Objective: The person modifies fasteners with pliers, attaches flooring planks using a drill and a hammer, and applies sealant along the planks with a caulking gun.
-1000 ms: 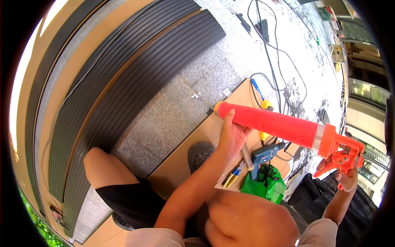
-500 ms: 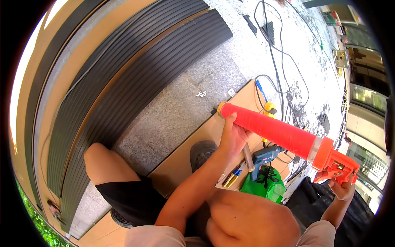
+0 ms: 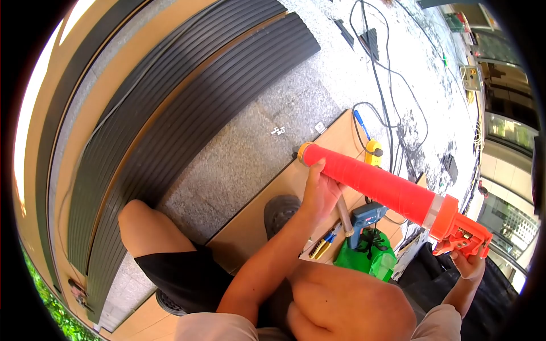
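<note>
A long red caulking gun (image 3: 372, 181) lies slantwise across the head view, its nozzle end at the left and its trigger end lower right. My left hand (image 3: 322, 190) is wrapped under the barrel near the front end, the thumb showing along the near side. My right hand (image 3: 470, 263) is closed around the orange-red handle at the back end; part of its fingers is hidden by the handle. Below the barrel are a blue power drill (image 3: 365, 219), a hammer with a wooden handle (image 3: 344, 219) and a green bag (image 3: 364, 256).
Dark ribbed boards (image 3: 222, 91) lie on the grey stone floor to the left. Brown boards (image 3: 256, 221) are under my feet. Pliers (image 3: 324, 244), a yellow socket block (image 3: 373, 152) and loose black cables (image 3: 380, 79) lie about. Small white pieces (image 3: 278, 131) are on the floor.
The back end of the caulking gun and my right hand have shifted slightly left and down. Both hands keep their hold, and the surroundings stay as they were.
</note>
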{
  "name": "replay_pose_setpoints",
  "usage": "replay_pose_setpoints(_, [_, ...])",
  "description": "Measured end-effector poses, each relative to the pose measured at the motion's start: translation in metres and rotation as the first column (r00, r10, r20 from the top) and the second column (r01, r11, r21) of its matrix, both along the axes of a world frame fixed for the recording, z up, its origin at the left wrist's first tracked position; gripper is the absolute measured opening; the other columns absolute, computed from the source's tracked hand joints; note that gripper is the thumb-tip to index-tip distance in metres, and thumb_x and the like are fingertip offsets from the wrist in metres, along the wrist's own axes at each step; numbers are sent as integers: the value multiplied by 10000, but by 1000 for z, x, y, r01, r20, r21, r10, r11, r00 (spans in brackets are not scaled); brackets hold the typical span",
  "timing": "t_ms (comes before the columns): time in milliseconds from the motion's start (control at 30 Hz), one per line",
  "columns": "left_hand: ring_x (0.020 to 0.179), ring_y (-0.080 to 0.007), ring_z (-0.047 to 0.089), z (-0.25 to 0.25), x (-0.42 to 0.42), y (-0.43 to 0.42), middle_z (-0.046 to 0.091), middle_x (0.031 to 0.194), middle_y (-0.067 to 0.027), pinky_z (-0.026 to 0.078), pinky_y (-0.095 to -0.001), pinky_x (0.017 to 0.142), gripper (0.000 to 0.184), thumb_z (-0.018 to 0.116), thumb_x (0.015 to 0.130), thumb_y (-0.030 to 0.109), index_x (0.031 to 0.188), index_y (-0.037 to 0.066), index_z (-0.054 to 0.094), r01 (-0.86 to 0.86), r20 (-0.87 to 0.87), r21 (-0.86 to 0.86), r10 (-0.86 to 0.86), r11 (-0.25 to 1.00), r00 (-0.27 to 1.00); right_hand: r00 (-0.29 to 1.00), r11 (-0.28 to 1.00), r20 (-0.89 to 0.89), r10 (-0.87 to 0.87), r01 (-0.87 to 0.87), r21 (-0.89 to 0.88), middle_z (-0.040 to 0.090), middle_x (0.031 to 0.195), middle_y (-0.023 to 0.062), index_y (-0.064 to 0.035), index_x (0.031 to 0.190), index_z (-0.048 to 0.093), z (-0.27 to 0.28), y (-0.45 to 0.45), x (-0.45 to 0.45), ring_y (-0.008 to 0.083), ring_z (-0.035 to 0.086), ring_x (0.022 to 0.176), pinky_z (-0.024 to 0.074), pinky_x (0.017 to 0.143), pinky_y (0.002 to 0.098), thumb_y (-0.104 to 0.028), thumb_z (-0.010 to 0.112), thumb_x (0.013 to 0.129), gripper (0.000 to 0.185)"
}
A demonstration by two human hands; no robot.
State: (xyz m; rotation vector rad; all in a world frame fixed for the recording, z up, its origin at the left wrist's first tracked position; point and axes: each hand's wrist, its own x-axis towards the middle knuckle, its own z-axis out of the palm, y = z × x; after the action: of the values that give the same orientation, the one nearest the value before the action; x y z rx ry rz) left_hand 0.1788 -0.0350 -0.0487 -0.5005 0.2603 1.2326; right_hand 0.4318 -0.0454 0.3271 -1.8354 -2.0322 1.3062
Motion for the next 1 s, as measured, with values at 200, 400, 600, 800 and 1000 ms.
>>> replay_pose_setpoints(200, [1315, -297, 600, 5, -3, 3, 640, 1386, -163, 474, -447, 1116, 519, 520, 1062, 475, 1365, 54, 546, -17, -5, 21, 17, 1000, 1000, 994, 999, 103, 44, -44, -3, 719, 1180, 183, 116, 1447, 451, 3, 0, 11, 244, 699, 1041, 541, 904, 345, -25, 683, 958, 560])
replay_pose_setpoints(400, [1283, -274, 623, 2, 0, 4, 666, 1345, -125, 492, -441, 1086, 467, 540, 1058, 458, 1338, 85, 567, -31, 27, 30, 31, 999, 999, 979, 999, -205, 9, -16, -36, 692, 1283, 167, 101, 1541, 345, -7, 2, 6, 284, 694, 1145, 543, 982, 395, -248, 795, 949, 822])
replay_pose_setpoints(600, [1217, -264, 660, 4, 2, 4, 703, 1278, -105, 512, -438, 1053, 424, 551, 1056, 441, 1289, 90, 601, -55, 52, 6, 54, 998, 997, 957, 987, -244, -157, 160, -8, 706, 1257, 164, 89, 1490, 425, -4, -2, 8, 281, 697, 1139, 542, 992, 407, -198, 777, 944, 710])
replay_pose_setpoints(800, [1200, -254, 664, 1, 11, 15, 707, 1269, -87, 526, -428, 1030, 407, 553, 1063, 429, 1299, 101, 606, -80, 85, -11, 81, 997, 993, 975, 989, -179, -133, 120, -82, 712, 1245, 158, 78, 1433, 505, -5, 25, -8, 269, 694, 1141, 537, 1001, 408, -130, 745, 948, 580])
replay_pose_setpoints(1000, [1252, -275, 648, 32, -5, 45, 677, 1325, -126, 511, -451, 1101, 432, 523, 1098, 421, 1336, 64, 579, -46, 8, 124, 45, 991, 999, 967, 948, -160, -197, 147, -281, 719, 1232, 153, 66, 1376, 585, 11, 47, -26, 258, 690, 1143, 531, 1011, 410, -61, 712, 951, 461])
